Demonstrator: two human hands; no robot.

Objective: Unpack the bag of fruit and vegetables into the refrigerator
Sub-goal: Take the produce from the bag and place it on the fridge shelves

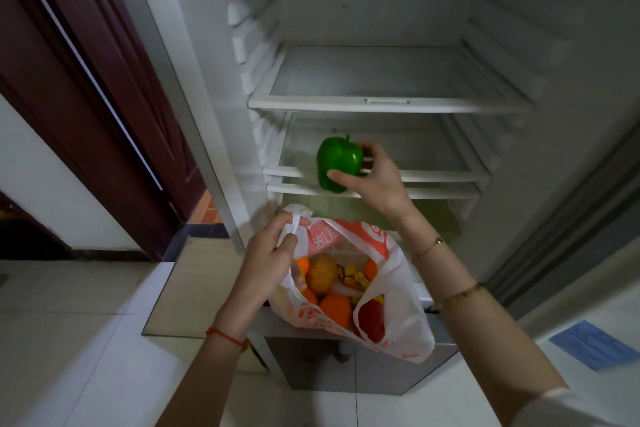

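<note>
My right hand grips green pepper at fridge's middle shelf; left hand holds bag handle, oranges inside.

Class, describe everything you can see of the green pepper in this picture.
The green pepper is glossy and smooth, lobed, with a short green stem on top. It looks whole and sits roughly upright, stem up, held in the air in front of the refrigerator's lower shelves. Only the right hand touches it, thumb low on its front and fingers curled round its far side.
</note>
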